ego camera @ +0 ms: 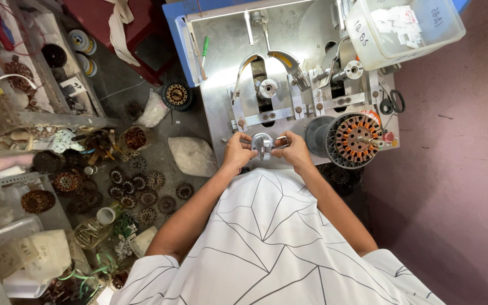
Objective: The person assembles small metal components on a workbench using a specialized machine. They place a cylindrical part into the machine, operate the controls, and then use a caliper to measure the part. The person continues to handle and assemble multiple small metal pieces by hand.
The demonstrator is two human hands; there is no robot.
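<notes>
Steel workbench (216, 113): left hand (237, 151) and right hand (296, 149) pinch a round metal part (262, 144), still unseated, beside the wound stator (357, 139).

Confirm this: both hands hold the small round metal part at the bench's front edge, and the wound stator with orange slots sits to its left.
Not quite. The head view shows the wound stator right of the small round metal part, not left. Left hand and right hand do hold it at the bench edge.

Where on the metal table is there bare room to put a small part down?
The bare patch on the metal table lies left of the curved arms, beside the green-handled tool. The right side is crowded by clamps, the wound stator and scissors. The front edge is taken by the left hand and right hand on a round metal part.
</notes>
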